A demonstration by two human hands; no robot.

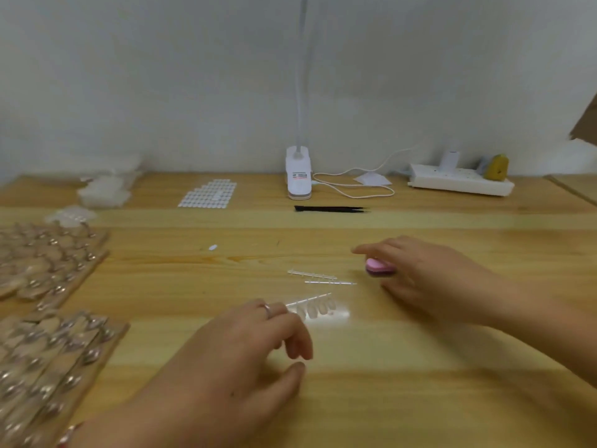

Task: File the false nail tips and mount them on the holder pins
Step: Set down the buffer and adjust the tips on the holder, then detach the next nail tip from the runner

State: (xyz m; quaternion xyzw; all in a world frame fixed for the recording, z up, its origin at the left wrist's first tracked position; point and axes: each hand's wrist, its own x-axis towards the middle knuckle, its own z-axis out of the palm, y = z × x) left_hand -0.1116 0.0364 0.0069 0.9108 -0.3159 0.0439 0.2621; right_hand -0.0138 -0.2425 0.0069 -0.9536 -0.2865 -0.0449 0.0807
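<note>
Currently, right hand (429,279) grips rounded pink file (379,267); left hand (245,350), relaxed and empty, hovers beside clear nail tips (318,309) on wooden table (420,389).

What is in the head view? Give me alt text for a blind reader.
On a wooden table, a person's right hand lies over a pink file block while the left hand, fingers loosely curled, is beside a strip of clear nail tips. Boards of holder pins sit at the left edge; black tweezers lie farther back.

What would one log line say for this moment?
right hand: over pink oval nail file, grip unclear | left hand: empty | clear plastic nail-tip strip: on wooden table
</note>
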